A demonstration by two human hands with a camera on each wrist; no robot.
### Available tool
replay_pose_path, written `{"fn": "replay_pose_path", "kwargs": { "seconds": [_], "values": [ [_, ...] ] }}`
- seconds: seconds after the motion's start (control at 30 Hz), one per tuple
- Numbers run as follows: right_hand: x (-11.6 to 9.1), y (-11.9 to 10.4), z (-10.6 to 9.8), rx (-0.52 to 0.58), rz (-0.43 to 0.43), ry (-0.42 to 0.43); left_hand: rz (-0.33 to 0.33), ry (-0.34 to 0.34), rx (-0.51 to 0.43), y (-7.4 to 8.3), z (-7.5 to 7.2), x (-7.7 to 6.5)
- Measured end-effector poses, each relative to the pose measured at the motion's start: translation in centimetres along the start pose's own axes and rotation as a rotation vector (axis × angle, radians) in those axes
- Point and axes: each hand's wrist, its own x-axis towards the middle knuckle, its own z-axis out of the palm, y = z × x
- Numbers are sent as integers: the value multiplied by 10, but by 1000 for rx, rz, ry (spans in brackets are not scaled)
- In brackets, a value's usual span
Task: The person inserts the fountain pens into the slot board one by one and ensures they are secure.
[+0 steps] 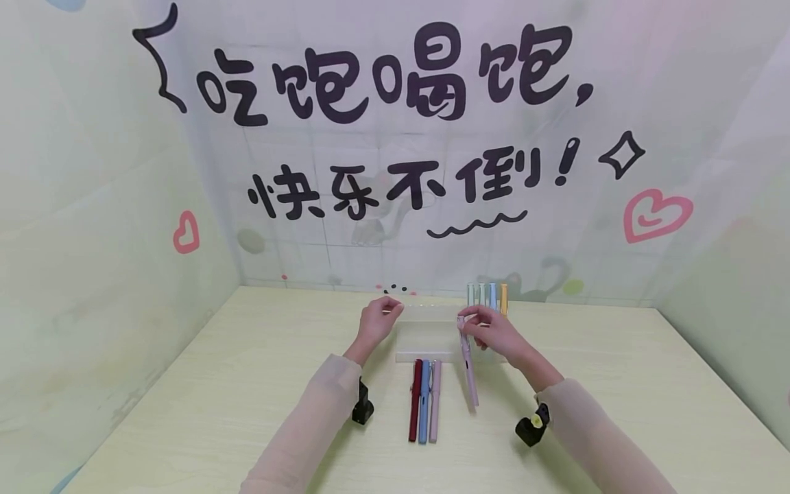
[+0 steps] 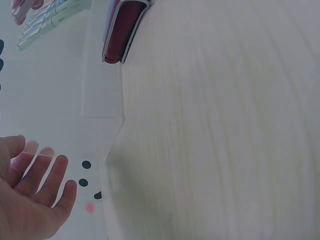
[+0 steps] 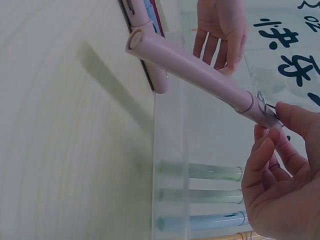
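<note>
My right hand [image 1: 496, 333] pinches a lilac pen [image 3: 195, 67] near its clip end between thumb and fingertips. The pen slants with its other end down, above the table and in front of a clear plastic pen stand [image 1: 420, 357]. At the stand's upper left corner, my left hand [image 1: 375, 324] holds the clear edge, thumb on one side and fingers behind it, as the left wrist view shows. Two pale green pens [image 3: 215, 171], a light blue pen [image 3: 215, 221] and an orange pen [image 1: 504, 295] stand in the right part of the stand, partly hidden by my right hand.
Before the stand, a dark red pen [image 1: 415, 405], a blue pen [image 1: 424, 408] and another lilac pen [image 1: 435, 405] lie side by side on the pale wooden table [image 1: 247, 412]. A printed cloth backdrop [image 1: 370, 261] rises behind the table. Each wrist carries a black camera.
</note>
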Motion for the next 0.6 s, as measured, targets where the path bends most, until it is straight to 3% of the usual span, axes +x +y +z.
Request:
{"fn": "replay_pose_path", "kwargs": {
  "seconds": [0.33,0.6],
  "values": [
    [11,-10,-10,8,8,46,-7,-5,-2,-2,1,1],
    [16,-18,-16,0,-47,62,2,-5,9,-2,1,1]
  ]
}}
